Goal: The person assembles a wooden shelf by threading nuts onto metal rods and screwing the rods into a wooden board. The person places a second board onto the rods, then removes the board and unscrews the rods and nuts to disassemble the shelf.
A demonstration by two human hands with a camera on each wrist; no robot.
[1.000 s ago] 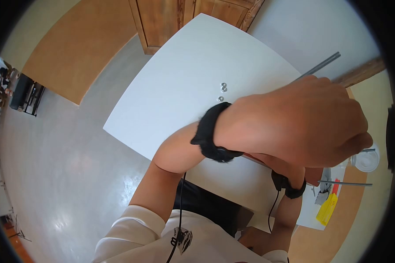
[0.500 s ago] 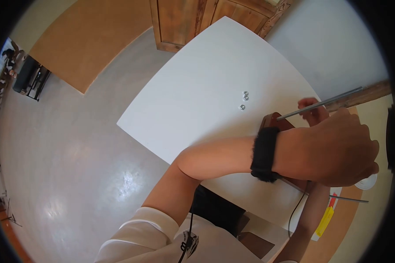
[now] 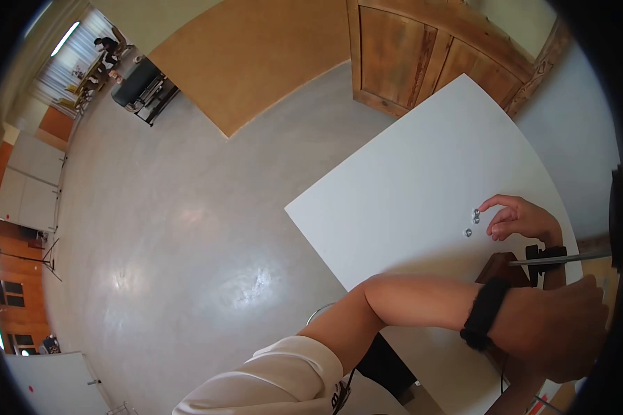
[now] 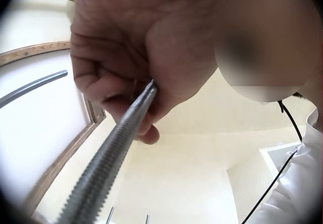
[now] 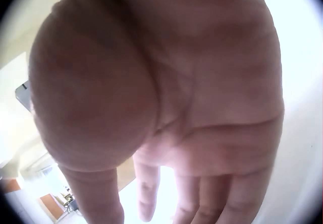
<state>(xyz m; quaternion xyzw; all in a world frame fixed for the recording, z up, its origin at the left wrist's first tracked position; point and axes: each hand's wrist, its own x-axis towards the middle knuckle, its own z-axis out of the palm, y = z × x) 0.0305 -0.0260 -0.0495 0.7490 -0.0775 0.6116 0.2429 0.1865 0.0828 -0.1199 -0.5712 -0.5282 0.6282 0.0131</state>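
Observation:
My left hand [image 3: 557, 335] is at the lower right of the head view, past the brown wooden piece [image 3: 495, 268]. In the left wrist view, that hand [image 4: 136, 47] has its fingers curled round the end of a threaded metal rod [image 4: 108, 166]. My right hand [image 3: 522, 220] hovers by three small silver nuts [image 3: 468, 233] on the white table [image 3: 408, 200], its index fingertip close to the upper two. In the right wrist view, the palm [image 5: 202, 98] shows with fingers extended and nothing held. A metal rod [image 3: 561, 260] extends right from the wooden piece.
A wooden cabinet [image 3: 394, 55] stands beyond the table's far end, and a pale wall [image 3: 574, 131] runs along its right side. Another rod [image 4: 35, 87] crosses the left of the left wrist view. A black cable [image 4: 270, 188] hangs near the white shirt.
My right hand has moved from beside the wooden piece and rod to the nuts. The head view has swung left, so the table appears farther right. My left hand still grips a rod.

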